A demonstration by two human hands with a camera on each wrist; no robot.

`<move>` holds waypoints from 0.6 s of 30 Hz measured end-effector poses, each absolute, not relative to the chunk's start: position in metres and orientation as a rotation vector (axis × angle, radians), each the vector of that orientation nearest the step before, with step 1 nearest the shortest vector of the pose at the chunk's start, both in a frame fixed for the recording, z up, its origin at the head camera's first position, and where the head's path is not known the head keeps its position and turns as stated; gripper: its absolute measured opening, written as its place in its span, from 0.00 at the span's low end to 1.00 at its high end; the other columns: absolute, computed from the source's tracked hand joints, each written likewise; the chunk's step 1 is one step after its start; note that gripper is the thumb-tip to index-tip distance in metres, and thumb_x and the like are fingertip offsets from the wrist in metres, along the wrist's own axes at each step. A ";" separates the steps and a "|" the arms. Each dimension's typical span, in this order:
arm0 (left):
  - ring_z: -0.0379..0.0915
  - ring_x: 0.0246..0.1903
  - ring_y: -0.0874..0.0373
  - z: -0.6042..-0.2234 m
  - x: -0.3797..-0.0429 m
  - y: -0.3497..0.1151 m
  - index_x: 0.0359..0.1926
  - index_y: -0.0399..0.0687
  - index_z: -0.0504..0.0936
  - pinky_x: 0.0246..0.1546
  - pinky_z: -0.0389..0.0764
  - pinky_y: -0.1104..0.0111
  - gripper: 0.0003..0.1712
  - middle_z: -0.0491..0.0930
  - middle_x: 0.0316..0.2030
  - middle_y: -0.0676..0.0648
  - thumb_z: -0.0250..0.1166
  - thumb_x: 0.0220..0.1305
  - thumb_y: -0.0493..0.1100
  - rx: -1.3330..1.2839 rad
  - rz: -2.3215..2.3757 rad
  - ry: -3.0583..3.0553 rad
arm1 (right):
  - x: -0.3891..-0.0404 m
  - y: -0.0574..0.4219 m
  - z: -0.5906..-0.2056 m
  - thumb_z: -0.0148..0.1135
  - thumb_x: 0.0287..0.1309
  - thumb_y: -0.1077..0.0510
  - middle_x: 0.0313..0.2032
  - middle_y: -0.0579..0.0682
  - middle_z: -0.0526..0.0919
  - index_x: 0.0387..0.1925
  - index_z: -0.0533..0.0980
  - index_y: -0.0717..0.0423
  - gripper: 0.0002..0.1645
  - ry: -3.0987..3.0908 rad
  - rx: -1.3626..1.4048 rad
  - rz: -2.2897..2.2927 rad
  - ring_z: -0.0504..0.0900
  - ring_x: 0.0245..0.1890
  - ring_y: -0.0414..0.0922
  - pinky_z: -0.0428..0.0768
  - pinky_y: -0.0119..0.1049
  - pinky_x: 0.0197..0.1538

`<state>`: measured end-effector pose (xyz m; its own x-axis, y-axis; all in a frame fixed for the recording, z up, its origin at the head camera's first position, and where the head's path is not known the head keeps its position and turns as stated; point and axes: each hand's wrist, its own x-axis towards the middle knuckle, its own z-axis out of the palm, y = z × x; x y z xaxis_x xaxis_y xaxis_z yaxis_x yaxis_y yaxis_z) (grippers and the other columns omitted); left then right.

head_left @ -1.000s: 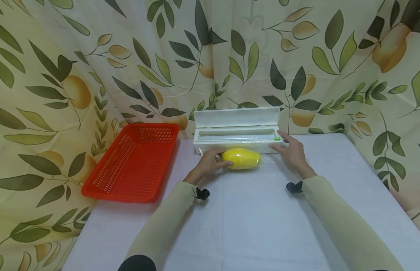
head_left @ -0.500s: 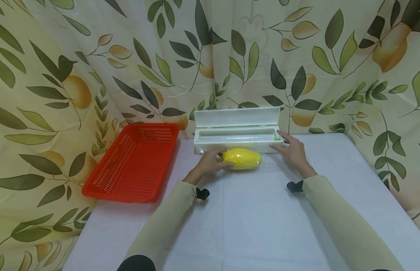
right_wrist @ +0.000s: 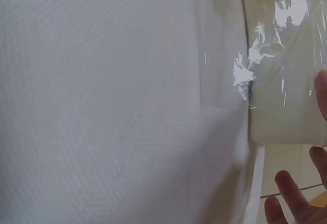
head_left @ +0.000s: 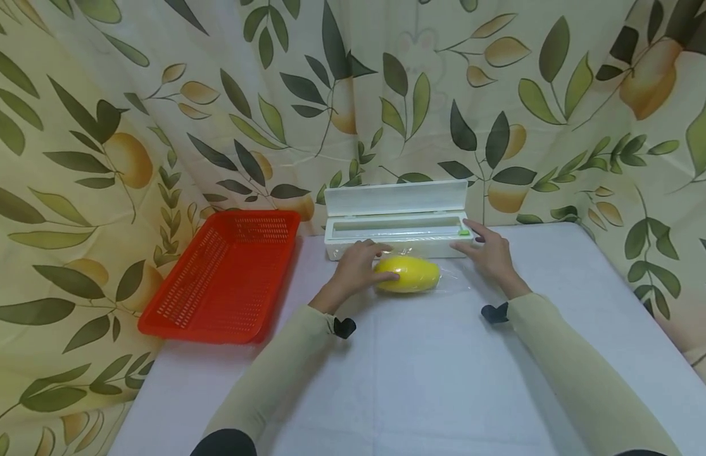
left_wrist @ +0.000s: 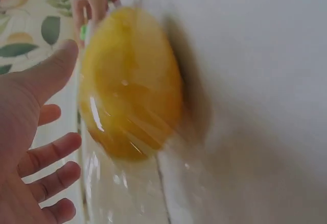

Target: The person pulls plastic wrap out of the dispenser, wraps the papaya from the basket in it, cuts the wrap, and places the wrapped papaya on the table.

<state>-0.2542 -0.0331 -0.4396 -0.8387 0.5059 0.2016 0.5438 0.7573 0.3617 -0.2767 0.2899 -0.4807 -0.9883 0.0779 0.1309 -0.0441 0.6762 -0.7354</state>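
Beside one film-covered yellow fruit (head_left: 414,273), the left hand (head_left: 355,267) is spread; the right hand (head_left: 494,254) grips one white box (head_left: 415,244).

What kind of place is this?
Maybe a curtained room corner used as a workspace: a leaf-print curtain hangs behind a white-covered table bearing a red plastic basket and an open cling-film dispenser.

A red basket (head_left: 224,285) sits at the left side of the worktop (head_left: 444,392). It has lots of tiny holes in its bottom and sides. A white cloth (head_left: 558,266) covers the worktop, with a thin crease (head_left: 373,380) down it. Behind hangs a cream curtain (head_left: 364,38) with big green leaves (head_left: 395,74) and round orange fruits (head_left: 129,161) on it.
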 end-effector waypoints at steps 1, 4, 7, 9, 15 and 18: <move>0.76 0.48 0.55 -0.437 -0.253 -0.030 0.65 0.56 0.81 0.48 0.76 0.64 0.40 0.83 0.49 0.48 0.75 0.55 0.67 -0.883 -0.622 -2.846 | -0.277 0.290 -0.480 0.71 0.63 0.42 0.74 0.62 0.65 0.78 0.62 0.47 0.47 -2.735 -0.029 1.213 0.70 0.66 0.67 0.73 0.62 0.61; 0.75 0.50 0.55 -0.429 -0.253 -0.020 0.65 0.55 0.81 0.50 0.76 0.64 0.36 0.83 0.50 0.48 0.73 0.60 0.65 -0.928 -0.617 -2.826 | -0.277 0.289 -0.479 0.71 0.63 0.43 0.75 0.61 0.64 0.78 0.62 0.47 0.47 -2.740 -0.028 1.222 0.70 0.66 0.67 0.73 0.62 0.61; 0.76 0.51 0.55 -0.421 -0.255 -0.010 0.63 0.54 0.82 0.51 0.76 0.62 0.32 0.84 0.51 0.47 0.71 0.64 0.62 -0.970 -0.603 -2.806 | -0.277 0.289 -0.478 0.71 0.64 0.42 0.75 0.61 0.64 0.78 0.61 0.47 0.47 -2.750 -0.032 1.219 0.70 0.66 0.67 0.72 0.63 0.62; 0.77 0.51 0.55 -0.415 -0.260 -0.001 0.62 0.52 0.83 0.51 0.77 0.62 0.28 0.84 0.50 0.47 0.70 0.66 0.59 -0.995 -0.592 -2.796 | -0.277 0.290 -0.477 0.70 0.64 0.42 0.75 0.61 0.64 0.78 0.61 0.47 0.48 -2.753 -0.032 1.215 0.70 0.67 0.66 0.71 0.63 0.63; 0.78 0.49 0.55 -0.394 -0.280 0.033 0.57 0.48 0.86 0.50 0.76 0.68 0.20 0.86 0.48 0.49 0.67 0.71 0.52 -1.099 -0.591 -2.742 | -0.275 0.293 -0.478 0.70 0.62 0.37 0.74 0.61 0.65 0.78 0.61 0.46 0.49 -2.747 -0.029 1.227 0.70 0.66 0.66 0.71 0.63 0.62; 0.78 0.47 0.56 -0.389 -0.291 0.050 0.55 0.49 0.87 0.49 0.75 0.70 0.17 0.86 0.45 0.51 0.67 0.72 0.51 -1.154 -0.570 -2.723 | -0.275 0.294 -0.480 0.71 0.62 0.38 0.73 0.61 0.66 0.77 0.63 0.48 0.49 -2.727 -0.017 1.236 0.71 0.65 0.66 0.72 0.63 0.62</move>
<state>-0.2909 0.0505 -0.3893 -0.6991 0.6655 0.2614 0.7145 0.6361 0.2913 -0.2751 0.2941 -0.4798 -0.9891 0.0709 0.1289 -0.0502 0.6611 -0.7486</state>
